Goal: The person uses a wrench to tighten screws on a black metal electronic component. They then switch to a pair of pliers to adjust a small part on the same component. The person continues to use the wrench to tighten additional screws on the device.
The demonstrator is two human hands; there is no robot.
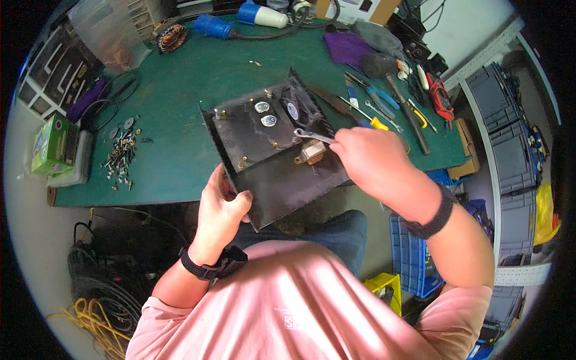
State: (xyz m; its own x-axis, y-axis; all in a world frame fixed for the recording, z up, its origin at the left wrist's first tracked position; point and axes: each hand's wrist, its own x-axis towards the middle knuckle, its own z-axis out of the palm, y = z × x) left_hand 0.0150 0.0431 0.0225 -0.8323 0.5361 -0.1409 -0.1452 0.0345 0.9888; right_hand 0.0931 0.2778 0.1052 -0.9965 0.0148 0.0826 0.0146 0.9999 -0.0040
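Note:
A black metal chassis (282, 186) is tilted at the front edge of the green table, partly overhanging it. It carries two small silver round parts (261, 107), a black fan (294, 109), brass posts and a metal-cased transformer (312, 152). My left hand (219, 210) grips the chassis at its lower left side, thumb over the edge. My right hand (372, 162) is closed on a silver wrench (312, 135); the wrench's ring end lies over the chassis between fan and transformer. I cannot tell whether that end touches a fastener.
Loose screws and washers (123, 150) are heaped on the green table (162, 90) at left, near a green box (54, 144). Hand tools (390, 102) and a red multimeter (440, 93) lie right. Blue connectors (213, 27) sit at the back. Crates (414, 252) stand below right.

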